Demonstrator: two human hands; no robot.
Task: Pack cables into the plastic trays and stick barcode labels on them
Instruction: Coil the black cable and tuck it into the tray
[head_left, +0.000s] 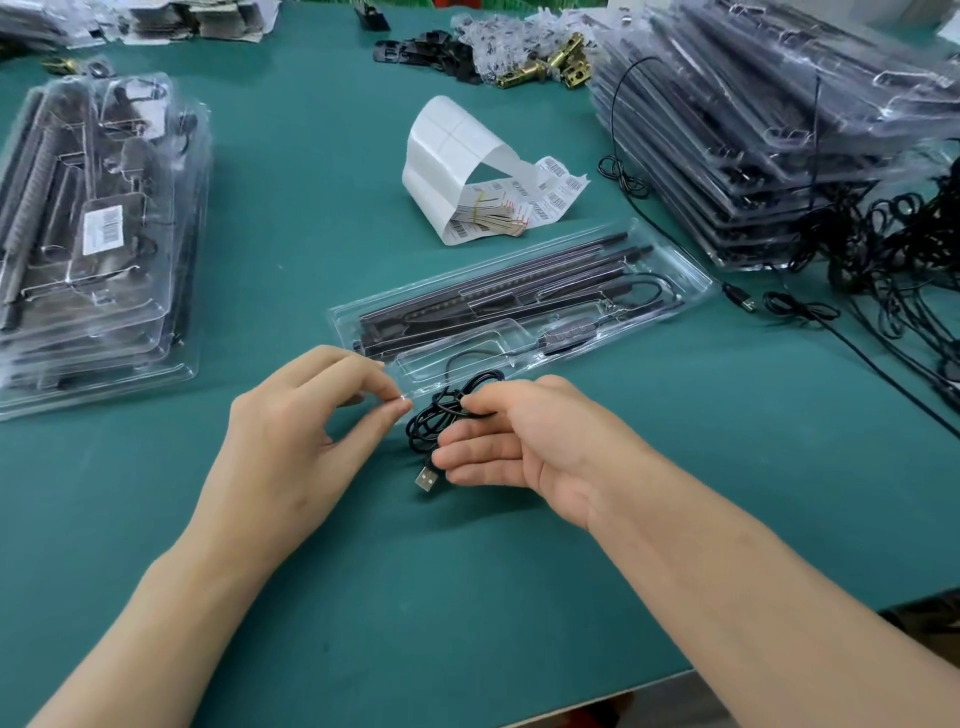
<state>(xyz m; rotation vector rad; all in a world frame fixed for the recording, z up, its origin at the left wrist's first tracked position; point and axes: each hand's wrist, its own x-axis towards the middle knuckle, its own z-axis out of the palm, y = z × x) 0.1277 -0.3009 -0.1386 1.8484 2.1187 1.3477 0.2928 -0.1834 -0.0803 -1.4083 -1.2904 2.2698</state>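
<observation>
Head cam, only view we've got: the left hand (306, 421) is pinching the near corner of the open tray (696, 285) between thumb and forefinger. The right hand (524, 441) is pinching the cable coil (441, 415) the same way, with its other fingers lying straight underneath. The coil is hanging just off the tray's near edge, above the table (467, 597), with the USB plug (427, 477) dangling free below it. What I'd be worrying about: the coil is looking loose, so it's probably going to spring open in the near pocket (467, 358) and ride up over the rim. That dangling plug could also be catching on the edge going in. The thin plastic corner could be flexing or slipping out of that pinch too. As for containers, the tray is holding black bars (519, 291) in its long slots and an inline controller (569, 332) on a thin lead. The near pocket has only one loop of lead in it so far. The left stack (171, 312) is showing a barcode label (102, 229) on top; the right stack (753, 156) is showing none that I can spot. The label strip (452, 150) is sitting just behind the tray, and loose cables (893, 244) are piling up far right.
</observation>
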